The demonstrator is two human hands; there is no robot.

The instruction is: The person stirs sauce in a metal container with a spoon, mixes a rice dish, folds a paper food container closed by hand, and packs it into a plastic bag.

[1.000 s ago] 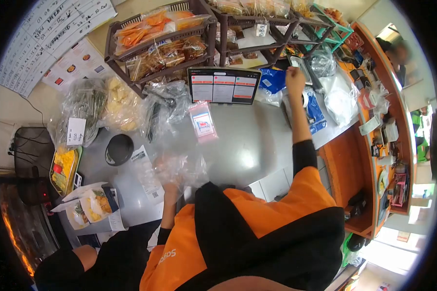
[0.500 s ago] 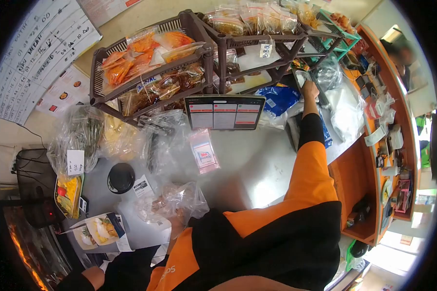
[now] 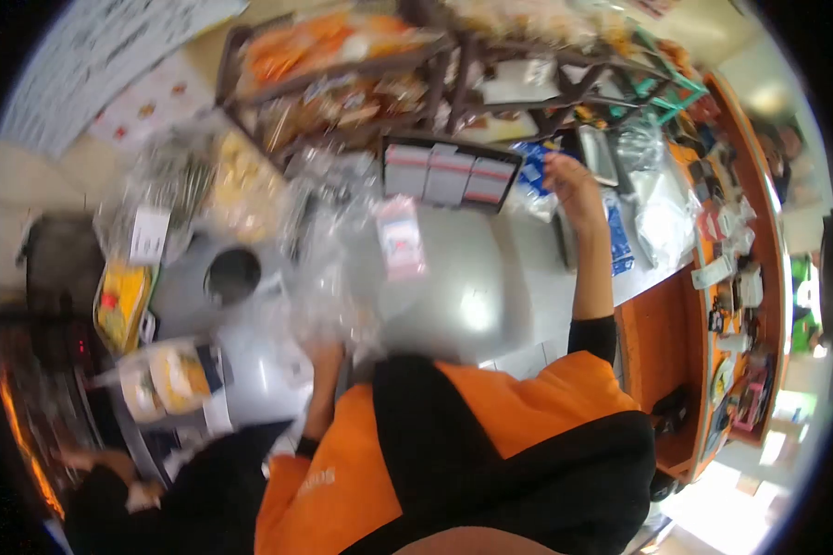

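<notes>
My left hand (image 3: 324, 351) is at the lower middle, closed on a clear plastic bag (image 3: 338, 301) that lies over the grey metal counter (image 3: 453, 287). Raised over the counter's right part is my right hand (image 3: 572, 185), smeared by motion, beside a blue packet (image 3: 533, 168); whether it holds anything is unclear. A tablet (image 3: 449, 173) stands between the hands, behind a pink-and-white packet (image 3: 401, 238). To the left are a round black lid or container (image 3: 232, 276) and an open box of food (image 3: 168, 379).
Brown crates (image 3: 338, 65) of bagged food line the back. A yellow food tray (image 3: 122, 301) lies left, near large clear bags. Another person's hand (image 3: 79, 457) shows at the lower left. An orange shelf (image 3: 662, 333) stands right.
My right hand has drawn back from the dark tray at the back right, toward the blue packet. My left hand stays with the clear bag. The whole view has shifted and blurred.
</notes>
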